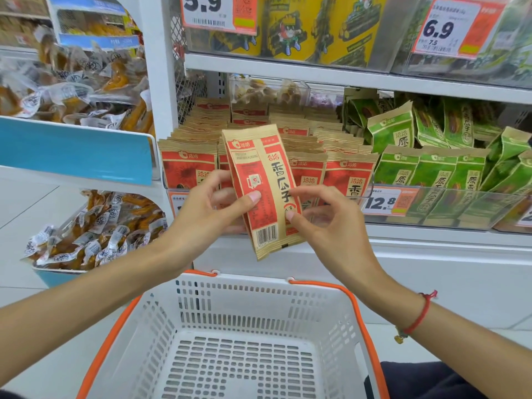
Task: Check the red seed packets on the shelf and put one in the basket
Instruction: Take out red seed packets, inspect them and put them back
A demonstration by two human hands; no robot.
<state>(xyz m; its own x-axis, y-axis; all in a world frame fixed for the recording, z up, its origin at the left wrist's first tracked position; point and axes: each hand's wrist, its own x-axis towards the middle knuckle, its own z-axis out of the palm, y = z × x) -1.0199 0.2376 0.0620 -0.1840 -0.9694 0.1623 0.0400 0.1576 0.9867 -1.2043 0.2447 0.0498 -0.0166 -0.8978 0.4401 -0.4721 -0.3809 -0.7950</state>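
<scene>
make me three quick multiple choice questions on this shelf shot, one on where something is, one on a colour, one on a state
1. Where is the basket?
A. on the top shelf
B. below the held red seed packet
C. behind the green packets

2. What colour are the basket's handles?
A. orange
B. blue
C. black

3. What state is the basket in?
A. full of packets
B. holding one packet
C. nothing in it

Answers:
1 B, it sits low in view under the packet held by the left hand and right hand.
2 A, both handles are orange against white mesh.
3 C, only its bare slotted floor shows.
</scene>
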